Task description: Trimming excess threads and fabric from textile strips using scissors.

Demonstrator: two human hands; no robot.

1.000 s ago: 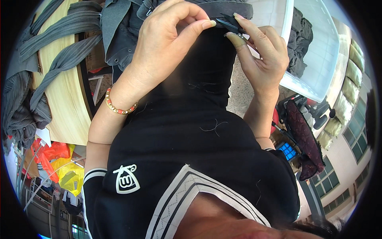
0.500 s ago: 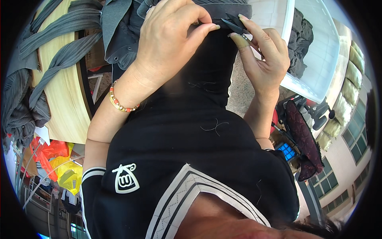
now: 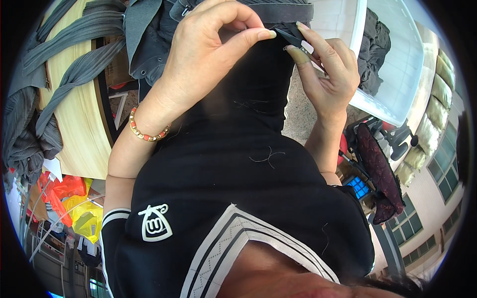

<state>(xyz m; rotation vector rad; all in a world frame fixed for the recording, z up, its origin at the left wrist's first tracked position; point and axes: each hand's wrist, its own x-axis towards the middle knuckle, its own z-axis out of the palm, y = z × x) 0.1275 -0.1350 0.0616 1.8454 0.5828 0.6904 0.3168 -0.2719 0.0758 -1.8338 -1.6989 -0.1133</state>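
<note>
Dark garment (image 3: 258, 74), soft and limp, is hanging up before the chest, left hand (image 3: 203, 54) pinching its fabric edge between thumb and forefinger, right hand (image 3: 325, 74) closing around small thread snips (image 3: 297, 39) alongside.

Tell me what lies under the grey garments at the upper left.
The grey garments drape over a pale wooden table, bare below them. Its black rim and a cardboard box show beside it. Whatever sits beneath the cloth is covered.

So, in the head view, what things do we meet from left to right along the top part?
Grey garments on the wooden table → left hand → small black snips → right hand → white bin.
</note>
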